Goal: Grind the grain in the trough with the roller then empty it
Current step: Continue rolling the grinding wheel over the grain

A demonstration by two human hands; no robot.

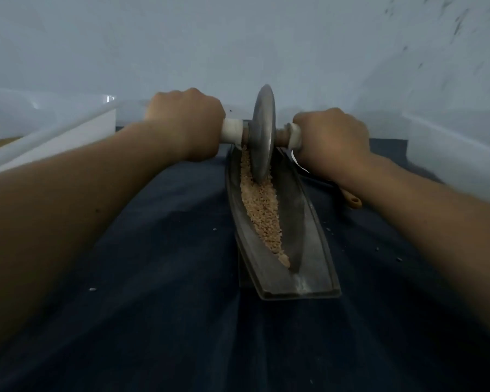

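Observation:
A long, boat-shaped metal trough lies lengthwise on a dark cloth, running away from me. Pale tan grain fills its groove from the far end to near the front. A metal disc roller stands upright in the groove at the far part of the trough, its rim down in the grain. My left hand grips the roller's white left handle. My right hand grips the right handle. Both fists hide most of the handles.
A dark blue cloth covers the work surface, with a few stray grains on it. A white box stands at the left and a clear plastic tub at the right. A wooden handle tip shows under my right wrist. A pale wall stands behind.

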